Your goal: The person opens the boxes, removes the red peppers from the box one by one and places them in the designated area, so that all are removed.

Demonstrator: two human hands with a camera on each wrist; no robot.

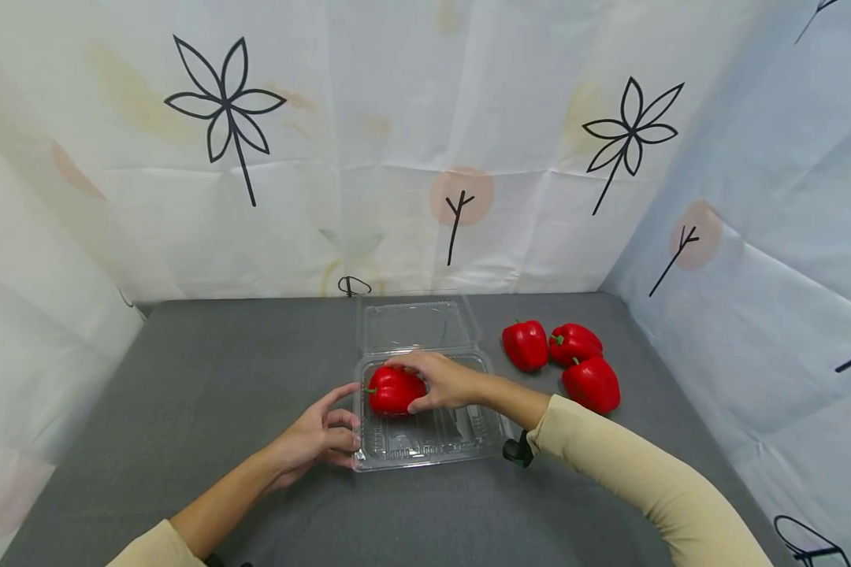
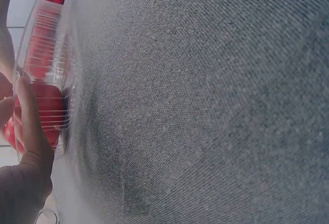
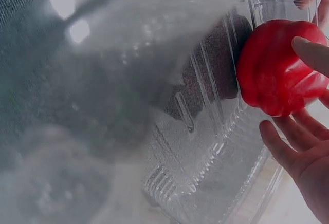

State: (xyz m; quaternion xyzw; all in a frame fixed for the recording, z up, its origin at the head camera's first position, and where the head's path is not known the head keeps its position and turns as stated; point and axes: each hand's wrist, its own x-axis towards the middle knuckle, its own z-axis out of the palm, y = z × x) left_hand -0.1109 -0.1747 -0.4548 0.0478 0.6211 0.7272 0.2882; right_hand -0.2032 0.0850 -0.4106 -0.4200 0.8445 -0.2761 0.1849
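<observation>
A red bell pepper (image 1: 395, 391) with a green stem lies in the left part of a clear plastic clamshell container (image 1: 425, 453), whose lid (image 1: 418, 327) is folded back. My right hand (image 1: 443, 380) holds this pepper, thumb on the near side and fingers on the far side; the right wrist view shows the thumb and fingers around the pepper (image 3: 280, 67). At the container's left wall, my left hand (image 1: 321, 437) touches the rim with its fingers spread. In the left wrist view, the left hand (image 2: 32, 126) rests along the clear wall with red showing behind it.
Three more red bell peppers (image 1: 525, 346) lie together on the grey cloth-covered table (image 1: 255, 362), to the right of the container. Printed white fabric (image 1: 397, 118) hangs behind the table and along both sides.
</observation>
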